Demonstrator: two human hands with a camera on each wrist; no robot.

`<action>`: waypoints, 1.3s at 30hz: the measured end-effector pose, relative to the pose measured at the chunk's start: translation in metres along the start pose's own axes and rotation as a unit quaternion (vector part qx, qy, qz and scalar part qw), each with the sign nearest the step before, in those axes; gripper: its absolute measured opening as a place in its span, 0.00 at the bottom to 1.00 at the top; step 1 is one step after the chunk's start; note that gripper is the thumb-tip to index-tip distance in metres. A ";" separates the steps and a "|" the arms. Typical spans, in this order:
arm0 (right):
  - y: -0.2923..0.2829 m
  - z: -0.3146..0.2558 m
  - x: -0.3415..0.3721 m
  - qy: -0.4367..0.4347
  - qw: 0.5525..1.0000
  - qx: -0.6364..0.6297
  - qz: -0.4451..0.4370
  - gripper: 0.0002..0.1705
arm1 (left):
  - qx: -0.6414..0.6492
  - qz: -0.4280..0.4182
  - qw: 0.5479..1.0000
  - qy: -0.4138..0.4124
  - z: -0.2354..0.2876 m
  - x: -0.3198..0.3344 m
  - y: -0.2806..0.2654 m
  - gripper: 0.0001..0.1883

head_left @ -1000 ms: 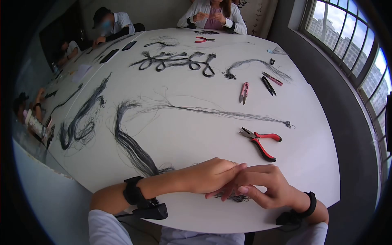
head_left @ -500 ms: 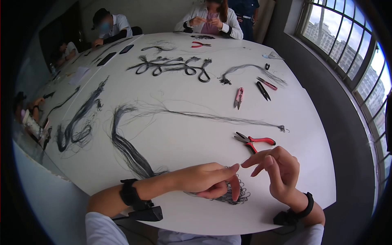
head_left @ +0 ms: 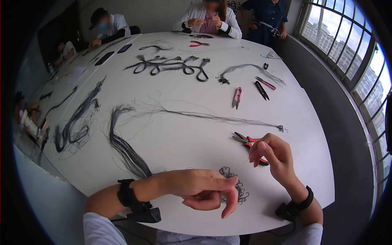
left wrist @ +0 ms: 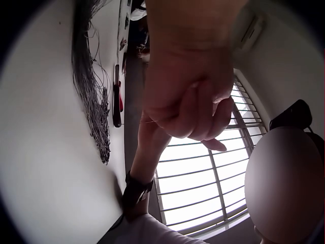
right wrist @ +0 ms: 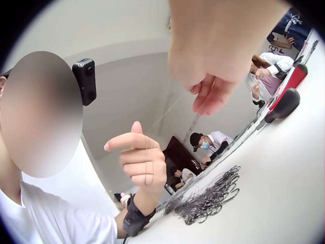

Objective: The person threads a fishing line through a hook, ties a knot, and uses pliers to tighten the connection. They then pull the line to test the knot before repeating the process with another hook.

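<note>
My left hand [head_left: 204, 190] is over the table's front, thumb and forefinger extended and the other fingers curled in. A fine thread [right wrist: 147, 168] crosses those curled fingers in the right wrist view. To the right, my right hand [head_left: 274, 157] is raised, its thumb and fingertips pinched together on a barely visible fine strand. Behind and under the left hand lies a bundle of dark strands with curled, hook-like ends [head_left: 241, 194]; the same bundle [right wrist: 213, 198] shows in the right wrist view. Red-handled pliers [head_left: 241, 139] lie just beyond the right hand, which partly covers them.
A long grey-black hank [head_left: 126, 151] lies left on the white table [head_left: 196, 143], with a thin tied bunch [head_left: 220, 117] beyond. Pink snips [head_left: 237, 98] and black snips [head_left: 261, 90] lie to the right. Looped bundles [head_left: 171, 67] are farther back. Other people sit around the table; one stands.
My hands have parted: the right has drawn away to the right and lifted, while the left has shifted slightly left. The curled ends are more exposed. A standing person has appeared at the back.
</note>
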State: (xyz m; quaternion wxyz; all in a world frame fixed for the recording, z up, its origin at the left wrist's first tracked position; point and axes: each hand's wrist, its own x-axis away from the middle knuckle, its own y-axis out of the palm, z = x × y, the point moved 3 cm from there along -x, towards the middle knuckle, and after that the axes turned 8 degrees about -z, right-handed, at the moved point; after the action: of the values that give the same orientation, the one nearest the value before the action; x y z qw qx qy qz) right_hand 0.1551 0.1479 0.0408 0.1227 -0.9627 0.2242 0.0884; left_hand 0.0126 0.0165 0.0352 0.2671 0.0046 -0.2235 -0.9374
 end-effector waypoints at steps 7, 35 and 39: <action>0.000 0.007 -0.005 0.040 0.984 0.174 0.001 0.08 | 0.221 0.036 0.932 0.284 0.011 0.005 -0.015 0.35; -0.006 -0.027 0.003 -0.197 0.833 0.475 0.203 0.08 | 0.060 0.042 0.997 0.032 -0.016 -0.022 -0.005 0.30; 0.001 -0.029 0.008 -0.233 0.838 0.456 0.190 0.09 | 0.010 0.015 0.998 -0.057 -0.020 -0.019 -0.007 0.30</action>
State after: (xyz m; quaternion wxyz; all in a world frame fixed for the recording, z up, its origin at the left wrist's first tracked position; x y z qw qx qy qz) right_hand 0.1652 0.1361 0.0667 0.5771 -0.6872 0.3829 0.2191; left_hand 0.0280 0.0231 0.0117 0.2682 -0.0497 -0.2477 -0.9297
